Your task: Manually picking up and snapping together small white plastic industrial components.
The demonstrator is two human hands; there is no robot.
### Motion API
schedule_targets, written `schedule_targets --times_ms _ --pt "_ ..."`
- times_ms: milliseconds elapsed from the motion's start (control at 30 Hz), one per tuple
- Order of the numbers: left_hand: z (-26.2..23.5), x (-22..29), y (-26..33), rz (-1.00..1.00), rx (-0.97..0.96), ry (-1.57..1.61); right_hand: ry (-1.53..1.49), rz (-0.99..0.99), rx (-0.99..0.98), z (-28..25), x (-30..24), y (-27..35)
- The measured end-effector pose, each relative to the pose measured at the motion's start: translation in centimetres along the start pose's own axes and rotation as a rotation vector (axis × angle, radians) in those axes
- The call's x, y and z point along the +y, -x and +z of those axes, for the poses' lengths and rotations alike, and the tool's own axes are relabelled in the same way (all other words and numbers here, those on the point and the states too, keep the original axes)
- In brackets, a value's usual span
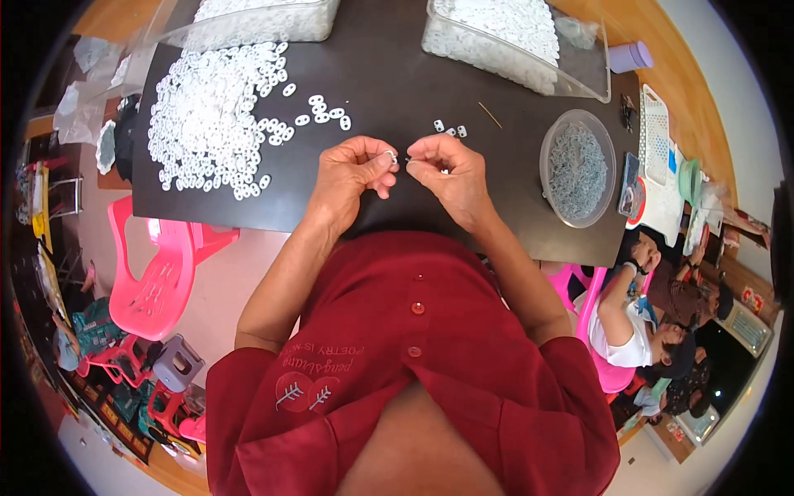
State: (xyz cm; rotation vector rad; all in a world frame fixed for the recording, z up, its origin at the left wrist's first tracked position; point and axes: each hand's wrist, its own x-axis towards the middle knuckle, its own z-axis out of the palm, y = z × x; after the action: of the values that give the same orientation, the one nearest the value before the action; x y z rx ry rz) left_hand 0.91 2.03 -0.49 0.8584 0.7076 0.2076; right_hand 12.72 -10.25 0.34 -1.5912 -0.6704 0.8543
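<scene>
Over the near middle of a dark table [389,74], my left hand [354,172] pinches a small white plastic ring piece [390,155] between thumb and forefinger. My right hand [448,174] is closed right beside it, fingertips almost touching the left ones; a tiny thin metal part seems to be held there, too small to make out. A big heap of the same white ring pieces [213,116] lies to the left. A few loose ones [451,129] sit just beyond my right hand.
A round clear bowl of small grey metal parts [577,168] stands at the right. Two clear tubs of white pieces [496,37] sit at the far edge. A thin stick [489,114] lies nearby. Pink plastic chairs [157,273] stand left; a seated person [637,331] is at lower right.
</scene>
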Motion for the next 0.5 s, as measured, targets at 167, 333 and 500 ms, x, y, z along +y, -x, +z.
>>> schedule_targets --times_ms 167,333,500 --pt "-0.3 0.0 0.9 0.062 0.01 -0.039 -0.01 0.02 -0.082 0.6 -1.3 0.0" --pt "-0.1 0.4 1.7 0.084 0.005 -0.074 -0.08 0.004 -0.128 1.1 -1.5 0.0" --pt "-0.1 0.3 2.1 0.087 0.018 -0.121 -0.092 0.04 -0.134 1.3 -1.7 0.0"
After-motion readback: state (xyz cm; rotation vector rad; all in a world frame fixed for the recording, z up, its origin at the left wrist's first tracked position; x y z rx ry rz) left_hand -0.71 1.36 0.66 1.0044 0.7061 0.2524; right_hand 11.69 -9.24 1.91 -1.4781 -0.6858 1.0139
